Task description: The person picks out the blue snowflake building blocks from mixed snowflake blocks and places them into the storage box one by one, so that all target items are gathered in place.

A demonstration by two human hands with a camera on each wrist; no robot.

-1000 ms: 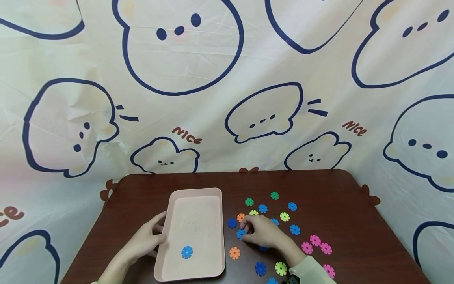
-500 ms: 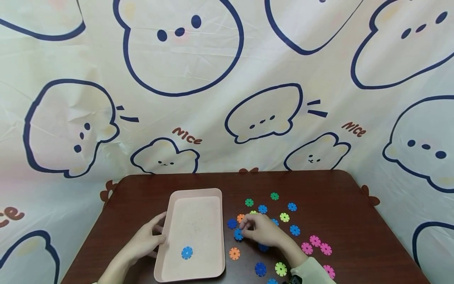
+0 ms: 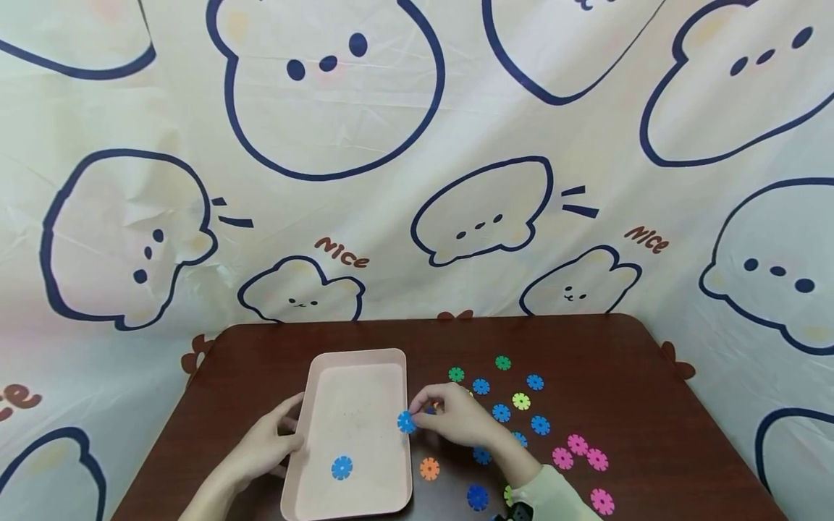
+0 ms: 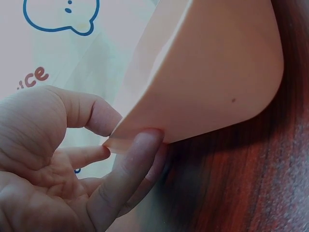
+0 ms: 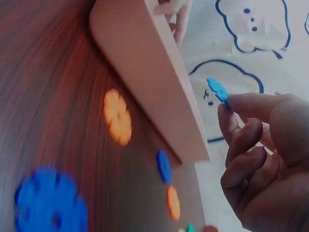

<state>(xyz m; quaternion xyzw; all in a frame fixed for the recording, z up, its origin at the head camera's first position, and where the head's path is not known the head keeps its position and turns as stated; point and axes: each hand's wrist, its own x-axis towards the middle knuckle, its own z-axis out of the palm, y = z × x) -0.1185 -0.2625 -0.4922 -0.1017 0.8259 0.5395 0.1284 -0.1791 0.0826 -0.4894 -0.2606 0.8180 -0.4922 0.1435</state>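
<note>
1. Beige tray (image 3: 365,405) edge in its grip, the left hand (image 3: 263,438) sits at the tray's left side, thumb and fingers bent and drawn close together on the rim.
2. The tray itself is a shallow, round-cornered rectangle, plain and pale; its long axis runs away from the person.
3. Inside the tray, towards its near end, the loose disc (image 3: 342,467) lies flat: light blue, round, notched all round its edge.
4. Over the tray's right rim is the held disc (image 3: 406,422), also light blue and notched. It juts out past the fingertips, pointing towards the tray; the right wrist view shows it nearly edge-on, as a narrow oval slanting down to the fingers.
5. Just right of the tray, the right hand (image 3: 456,416) pinches that disc by its edge between thumb and forefinger, the gap only as thin as the disc; its other fingers curl in.
6. Beside the tray's right wall rests the orange disc (image 3: 429,469).
7. Further right of the tray lie the dark blue disc (image 3: 478,497) and, well apart, pink discs (image 3: 577,444).
</note>
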